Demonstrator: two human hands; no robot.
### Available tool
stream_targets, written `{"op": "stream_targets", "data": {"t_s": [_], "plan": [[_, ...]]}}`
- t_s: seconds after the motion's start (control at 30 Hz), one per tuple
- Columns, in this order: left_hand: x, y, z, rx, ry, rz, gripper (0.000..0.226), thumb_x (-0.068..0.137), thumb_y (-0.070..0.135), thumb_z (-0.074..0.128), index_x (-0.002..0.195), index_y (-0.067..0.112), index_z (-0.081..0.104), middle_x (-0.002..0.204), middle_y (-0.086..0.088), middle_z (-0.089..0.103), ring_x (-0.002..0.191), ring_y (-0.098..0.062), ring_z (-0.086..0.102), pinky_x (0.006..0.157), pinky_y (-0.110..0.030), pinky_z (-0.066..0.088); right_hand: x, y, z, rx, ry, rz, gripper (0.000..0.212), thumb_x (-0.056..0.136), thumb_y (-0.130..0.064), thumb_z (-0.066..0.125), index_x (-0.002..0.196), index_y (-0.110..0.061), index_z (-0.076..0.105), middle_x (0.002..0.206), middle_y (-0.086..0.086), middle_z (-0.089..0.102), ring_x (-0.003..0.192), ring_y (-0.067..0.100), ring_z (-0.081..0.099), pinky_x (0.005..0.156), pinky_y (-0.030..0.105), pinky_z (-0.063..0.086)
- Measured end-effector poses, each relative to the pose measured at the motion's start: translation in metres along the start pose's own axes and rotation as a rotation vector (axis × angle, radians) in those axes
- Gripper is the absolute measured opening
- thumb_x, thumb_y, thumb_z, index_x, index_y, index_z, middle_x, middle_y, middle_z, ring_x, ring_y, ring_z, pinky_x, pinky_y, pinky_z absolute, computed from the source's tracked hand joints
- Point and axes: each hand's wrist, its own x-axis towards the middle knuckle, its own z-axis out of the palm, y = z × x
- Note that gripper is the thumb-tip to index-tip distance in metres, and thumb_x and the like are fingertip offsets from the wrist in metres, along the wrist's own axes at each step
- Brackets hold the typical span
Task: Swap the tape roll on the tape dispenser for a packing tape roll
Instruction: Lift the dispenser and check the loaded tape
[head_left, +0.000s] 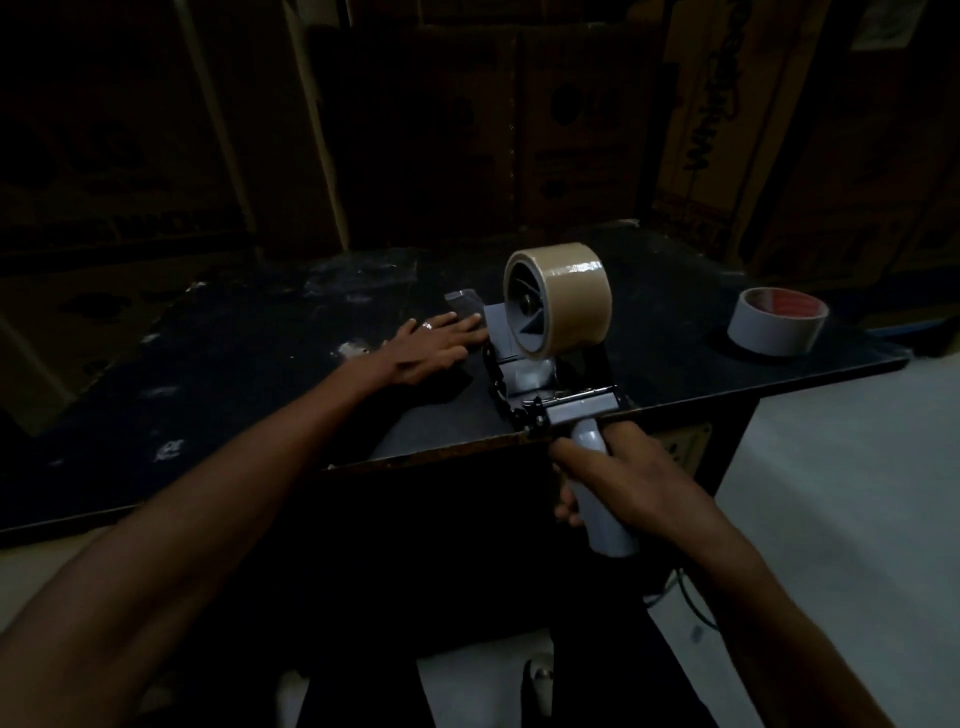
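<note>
Tape dispenser (540, 364) at the near edge of the tabletop (234, 374), handle out past that edge and down into the right hand (618, 478), packing tape roll (558, 299) mounted on top. Left hand (431, 348) flat on the tabletop just left of the dispenser, fingers (462, 325) touching a loose strip of tape (465, 306). Second tape roll (776, 321) lying flat well to the right, near the right corner; stacked cardboard boxes (415, 130) behind the tabletop.

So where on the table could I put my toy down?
The dark table looks bare left of the left hand, and between the tape dispenser and the white tape roll. It's crowded round the dispenser, where the right hand grips its handle.
</note>
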Motion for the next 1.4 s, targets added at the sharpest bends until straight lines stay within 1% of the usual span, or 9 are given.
{"op": "stream_targets", "data": {"t_s": [0.07, 0.13, 0.37, 0.5, 0.63, 0.77, 0.87, 1.2, 1.4], "plan": [[-0.009, 0.005, 0.005, -0.049, 0.064, 0.081, 0.071, 0.087, 0.056, 0.009, 0.149, 0.03, 0.03, 0.162, 0.009, 0.016, 0.152, -0.019, 0.009, 0.117, -0.063, 0.005, 0.003, 0.001, 0.002, 0.171, -0.08, 0.044, 0.019, 0.09, -0.019, 0.062, 0.082, -0.002, 0.063, 0.063, 0.012, 0.068, 0.06, 0.027, 0.071, 0.062, 0.04, 0.06], [-0.018, 0.009, 0.006, -0.08, 0.089, 0.128, 0.08, 0.082, 0.059, 0.006, 0.148, 0.024, 0.036, 0.161, 0.006, 0.022, 0.151, -0.018, 0.012, 0.119, -0.06, 0.005, 0.003, 0.002, 0.005, 0.223, -0.105, 0.048, 0.018, 0.093, -0.018, 0.058, 0.084, -0.004, 0.064, 0.065, 0.009, 0.066, 0.051, 0.02, 0.063, 0.053, 0.03, 0.051], [-0.021, 0.019, 0.004, -0.065, 0.086, 0.08, 0.082, 0.082, 0.057, 0.006, 0.148, 0.019, 0.037, 0.163, 0.003, 0.017, 0.151, -0.017, 0.013, 0.119, -0.056, 0.008, 0.002, 0.009, 0.015, 0.331, -0.072, 0.022, 0.02, 0.093, -0.019, 0.057, 0.074, -0.013, 0.052, 0.051, -0.002, 0.043, 0.042, 0.014, 0.038, 0.047, 0.024, 0.032], [-0.017, 0.02, 0.004, -0.049, 0.051, 0.038, 0.054, 0.097, 0.037, 0.019, 0.149, 0.029, 0.034, 0.162, 0.01, 0.016, 0.151, -0.015, 0.012, 0.118, -0.06, 0.007, -0.004, 0.016, 0.021, 0.345, -0.032, 0.027, 0.023, 0.093, -0.017, 0.057, 0.072, -0.012, 0.049, 0.049, -0.002, 0.042, 0.04, 0.012, 0.037, 0.045, 0.024, 0.031], [-0.018, 0.021, 0.003, -0.073, 0.04, 0.045, 0.059, 0.091, 0.043, 0.017, 0.149, 0.035, 0.027, 0.163, 0.009, 0.015, 0.151, -0.016, 0.011, 0.119, -0.059, 0.004, -0.018, 0.027, 0.018, 0.349, -0.026, 0.041, 0.029, 0.093, -0.011, 0.056, 0.065, -0.012, 0.045, 0.047, -0.002, 0.039, 0.039, 0.013, 0.034, 0.043, 0.022, 0.03], [-0.017, 0.018, 0.005, -0.057, 0.036, 0.059, 0.052, 0.09, 0.051, 0.013, 0.142, 0.048, 0.017, 0.163, 0.012, 0.014, 0.151, -0.017, 0.011, 0.117, -0.063, 0.005, -0.026, 0.027, 0.016, 0.369, -0.028, 0.05, 0.024, 0.092, -0.007, 0.055, 0.068, -0.008, 0.051, 0.044, -0.004, 0.039, 0.036, 0.011, 0.033, 0.043, 0.021, 0.029], [-0.018, 0.019, 0.005, -0.069, 0.037, 0.054, 0.046, 0.091, 0.046, 0.014, 0.137, 0.054, 0.017, 0.163, 0.012, 0.013, 0.152, -0.016, 0.011, 0.118, -0.061, 0.004, -0.033, 0.029, 0.017, 0.375, -0.006, 0.081, 0.021, 0.091, -0.006, 0.055, 0.071, -0.006, 0.05, 0.043, -0.003, 0.04, 0.035, 0.01, 0.033, 0.041, 0.021, 0.029], [-0.013, 0.019, 0.007, -0.032, 0.029, 0.035, 0.056, 0.093, 0.04, 0.019, 0.149, 0.048, 0.019, 0.164, 0.011, 0.01, 0.152, -0.017, 0.008, 0.118, -0.062, 0.003, -0.073, 0.049, 0.013, 0.355, 0.005, 0.067, 0.019, 0.093, -0.005, 0.056, 0.075, -0.004, 0.047, 0.045, -0.002, 0.04, 0.035, 0.011, 0.033, 0.042, 0.021, 0.028], [-0.013, 0.017, 0.008, -0.071, 0.031, 0.047, 0.055, 0.089, 0.044, 0.015, 0.143, 0.055, 0.014, 0.164, 0.012, 0.01, 0.152, -0.017, 0.009, 0.117, -0.062, 0.002, -0.072, 0.058, 0.02, 0.344, 0.015, 0.069, 0.022, 0.092, -0.008, 0.061, 0.075, -0.006, 0.047, 0.045, -0.002, 0.041, 0.036, 0.012, 0.035, 0.044, 0.024, 0.029]]}}
